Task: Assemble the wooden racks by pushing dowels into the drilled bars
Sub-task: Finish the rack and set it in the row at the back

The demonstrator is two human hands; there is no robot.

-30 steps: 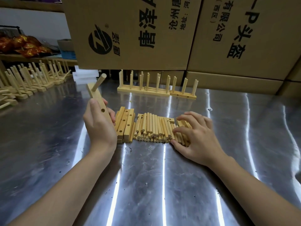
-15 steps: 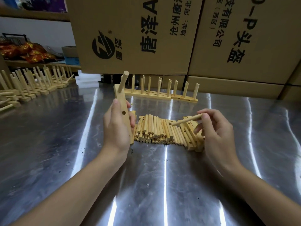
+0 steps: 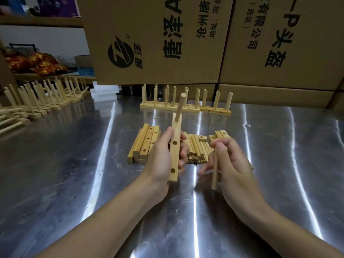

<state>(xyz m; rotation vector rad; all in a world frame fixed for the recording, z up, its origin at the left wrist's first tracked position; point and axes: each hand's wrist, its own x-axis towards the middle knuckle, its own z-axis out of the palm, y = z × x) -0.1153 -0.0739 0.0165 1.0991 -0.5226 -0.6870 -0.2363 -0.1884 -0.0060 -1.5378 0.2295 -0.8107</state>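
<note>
Your right grip (image 3: 232, 168) has carried the loose pale wooden dowel (image 3: 214, 175) off the pile in the last half second and turned it on end. Thumb and fingers pinch its upper part, just right of the pale drilled wooden bar (image 3: 175, 159). Your left grip (image 3: 160, 164), fingers wrapped round that bar, has brought it in to the middle above the shiny steel worktop (image 3: 74, 174). One seated peg (image 3: 180, 107) stands in the bar's far hole and two nearer holes show open, so the next push looks close. Your lower right fingers are blurred. Both grips cover part of the heap of loose dowels (image 3: 197, 151). Whether the seated peg is fully home, I cannot tell.
</note>
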